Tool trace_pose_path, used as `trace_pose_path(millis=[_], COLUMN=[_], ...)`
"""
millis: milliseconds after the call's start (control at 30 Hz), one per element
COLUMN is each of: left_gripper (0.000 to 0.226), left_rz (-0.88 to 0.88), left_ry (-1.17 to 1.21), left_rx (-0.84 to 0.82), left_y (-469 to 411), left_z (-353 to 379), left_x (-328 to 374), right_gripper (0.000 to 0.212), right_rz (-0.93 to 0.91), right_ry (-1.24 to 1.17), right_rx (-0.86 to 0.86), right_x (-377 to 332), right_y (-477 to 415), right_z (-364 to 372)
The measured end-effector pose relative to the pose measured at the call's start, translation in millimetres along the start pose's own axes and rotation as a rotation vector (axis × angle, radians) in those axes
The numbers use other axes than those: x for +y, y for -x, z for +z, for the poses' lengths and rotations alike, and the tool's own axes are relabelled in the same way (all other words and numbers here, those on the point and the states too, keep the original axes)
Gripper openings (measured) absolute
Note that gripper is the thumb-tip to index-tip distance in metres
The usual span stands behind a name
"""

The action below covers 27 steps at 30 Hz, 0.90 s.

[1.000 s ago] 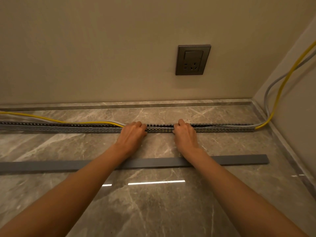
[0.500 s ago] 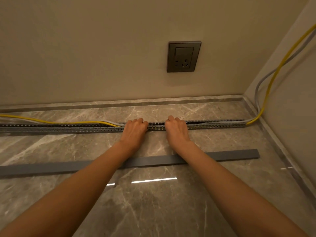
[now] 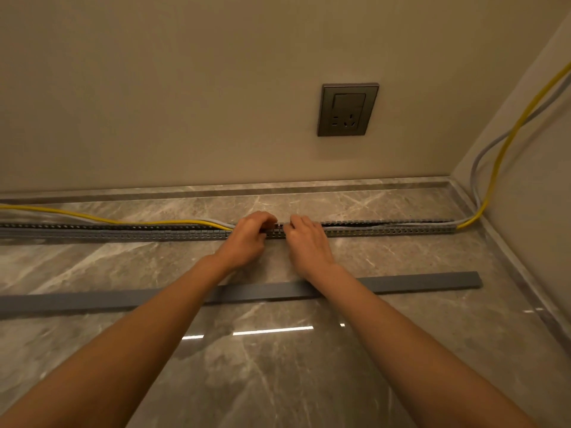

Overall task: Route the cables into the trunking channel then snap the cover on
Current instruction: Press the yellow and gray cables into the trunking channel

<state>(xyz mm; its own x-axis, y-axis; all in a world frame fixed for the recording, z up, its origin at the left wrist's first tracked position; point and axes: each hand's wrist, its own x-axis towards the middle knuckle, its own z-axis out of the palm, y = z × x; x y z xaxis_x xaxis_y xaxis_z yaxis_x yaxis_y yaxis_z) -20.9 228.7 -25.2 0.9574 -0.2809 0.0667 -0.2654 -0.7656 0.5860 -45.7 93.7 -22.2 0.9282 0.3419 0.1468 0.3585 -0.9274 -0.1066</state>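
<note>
While both hands sit mid-run on the trunking channel [image 3: 386,231], left hand [image 3: 247,242] and right hand [image 3: 309,245] fingers curled onto the cables, the unseated yellow cable [image 3: 92,216] runs leftward along the channel's axis, nearest the left hand; cover [image 3: 432,281] lies on the floor behind

Finished indoor room, looks residential or office fit-out. Polished grey marble floor [image 3: 278,381] with matching stone skirting [image 3: 309,188], plain beige painted walls [image 3: 154,103] meeting at a corner, one dark metal-finish wall socket [image 3: 347,109] set low. Warm artificial light reflects off the floor.
</note>
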Motion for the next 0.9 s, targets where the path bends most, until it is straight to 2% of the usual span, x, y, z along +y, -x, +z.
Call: trace_pose_path(millis=[100, 167, 367, 567, 633, 700, 800, 900], left_gripper=[0.032, 0.03, 0.037, 0.029, 0.024, 0.027, 0.031, 0.031], left_rz=[-0.027, -0.027, -0.167, -0.126, -0.122, -0.094, -0.057, -0.077], left_ry=[0.08, -0.014, -0.345, -0.249, -0.177, -0.161, -0.161, -0.095], left_rx=[0.084, 0.116, -0.13, -0.077, -0.02, 0.0, 0.02, -0.012], left_y=[1.1, 1.3, 0.1, 5.9, 7.2, 8.4, 7.0, 5.0], left_z=[-7.0, -15.4, -55.9, -62.0, -59.6, -59.7, -58.9, -60.9], left_x=[-3.6, -12.6, -53.5, -68.6, -67.7, -71.2, -74.3, -80.0], right_gripper=[0.034, 0.034, 0.03, 0.03, 0.026, 0.03, 0.024, 0.022], right_rz=[0.018, 0.042, 0.14, 0.253, 0.211, 0.172, 0.101, 0.137], right_ry=[0.011, 0.028, 0.039, 0.029, 0.054, 0.035, -0.082, -0.166], right_rx=[-0.067, -0.077, -0.097, -0.046, 0.044, 0.083, 0.077, 0.052], right_x=[-4.1, -3.8, -18.3, -32.4, -39.3, -51.8, -70.0, -78.6], right_y=[-7.5, -10.5, -19.1, -15.4, -16.1, -21.4, -29.9, -37.1], right_z=[3.3, 4.1, 1.6, 4.0, 5.7, 13.0, 21.1, 19.1])
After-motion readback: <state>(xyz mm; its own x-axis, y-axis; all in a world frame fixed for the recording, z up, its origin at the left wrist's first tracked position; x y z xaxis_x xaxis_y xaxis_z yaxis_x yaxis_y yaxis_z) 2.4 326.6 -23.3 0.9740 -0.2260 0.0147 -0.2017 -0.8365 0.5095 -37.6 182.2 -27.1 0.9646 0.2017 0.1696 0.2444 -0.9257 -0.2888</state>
